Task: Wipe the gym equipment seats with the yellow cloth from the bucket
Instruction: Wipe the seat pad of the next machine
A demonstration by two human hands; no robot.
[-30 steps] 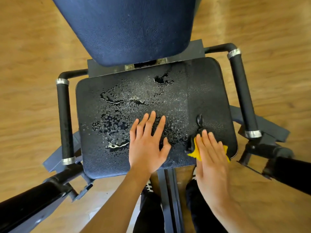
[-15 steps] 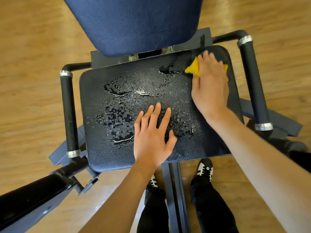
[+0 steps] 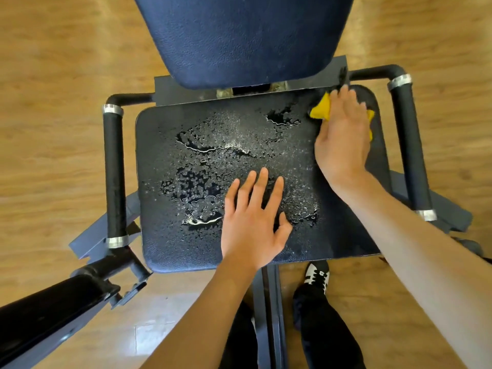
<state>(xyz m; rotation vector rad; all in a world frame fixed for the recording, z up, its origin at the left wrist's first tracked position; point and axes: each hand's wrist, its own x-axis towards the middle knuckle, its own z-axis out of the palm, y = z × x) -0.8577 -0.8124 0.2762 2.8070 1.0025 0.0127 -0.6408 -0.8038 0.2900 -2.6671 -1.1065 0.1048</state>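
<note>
reaching the seat's (image 3: 170, 246) back corner, the right hand (image 3: 342, 134) has run the cloth (image 3: 320, 109) up from the front.
right strip looks wiped; fingers press the cloth flat, left hand (image 3: 251, 222) splayed, holding nothing, mid-seat.

Cloth (image 3: 319, 109) at seat's (image 3: 170, 243) far-right corner — backrest (image 3: 245, 35) behind.

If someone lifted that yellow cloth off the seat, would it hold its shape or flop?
Likely floppy: the yellow cloth bunches in folds under the right hand. Probably damp and a bit heavy, since water beads cover the seat. It should slide easily on that wet surface.
</note>
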